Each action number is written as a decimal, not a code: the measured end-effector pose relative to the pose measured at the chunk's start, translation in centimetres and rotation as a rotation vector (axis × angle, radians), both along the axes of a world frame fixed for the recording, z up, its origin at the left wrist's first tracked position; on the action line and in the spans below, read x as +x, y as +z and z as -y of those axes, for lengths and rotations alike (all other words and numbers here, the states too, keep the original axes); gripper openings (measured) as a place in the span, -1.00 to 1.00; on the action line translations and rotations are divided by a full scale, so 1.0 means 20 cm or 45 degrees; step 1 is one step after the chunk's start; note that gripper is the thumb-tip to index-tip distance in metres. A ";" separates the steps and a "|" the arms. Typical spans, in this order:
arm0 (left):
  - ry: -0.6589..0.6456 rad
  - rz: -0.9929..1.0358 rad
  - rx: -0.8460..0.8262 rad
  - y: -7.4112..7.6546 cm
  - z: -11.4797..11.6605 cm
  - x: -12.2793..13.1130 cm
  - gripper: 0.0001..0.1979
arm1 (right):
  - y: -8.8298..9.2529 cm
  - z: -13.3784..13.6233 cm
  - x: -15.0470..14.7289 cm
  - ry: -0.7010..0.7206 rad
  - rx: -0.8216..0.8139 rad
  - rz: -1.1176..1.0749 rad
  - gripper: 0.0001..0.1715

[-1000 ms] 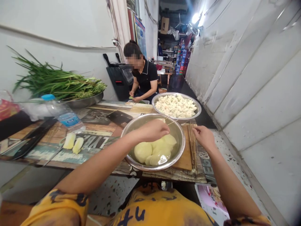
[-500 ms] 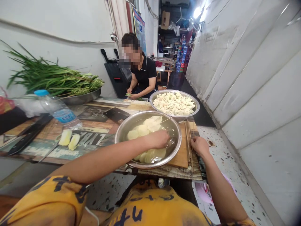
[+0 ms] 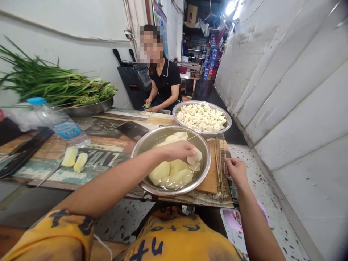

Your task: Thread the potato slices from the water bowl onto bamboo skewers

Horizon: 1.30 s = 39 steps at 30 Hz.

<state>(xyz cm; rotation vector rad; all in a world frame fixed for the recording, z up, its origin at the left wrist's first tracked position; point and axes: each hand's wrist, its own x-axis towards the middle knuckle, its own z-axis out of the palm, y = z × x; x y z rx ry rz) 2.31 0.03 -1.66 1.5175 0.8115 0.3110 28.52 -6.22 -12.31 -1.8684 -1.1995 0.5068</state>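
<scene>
1. The table, its top printed like lettered planks, fills the left and centre of the frame.
2. Centre: a steel bowl of potato slices, with a second bowl behind it.
3. Right: skewers on a wooden board.
4. Left: a water bottle, two pale vegetable pieces, and a tray of greens.

Approx. half the potato slice is hidden under the left hand. At the skewers, can't tell if the right hand grips one. Pic's left edge cuts off the greens; bottle label too small to read.
</scene>
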 end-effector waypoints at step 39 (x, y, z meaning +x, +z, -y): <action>1.128 0.679 0.226 0.03 -0.07 0.01 -0.78 | 0.35 0.53 -0.39 0.505 0.354 0.229 -0.61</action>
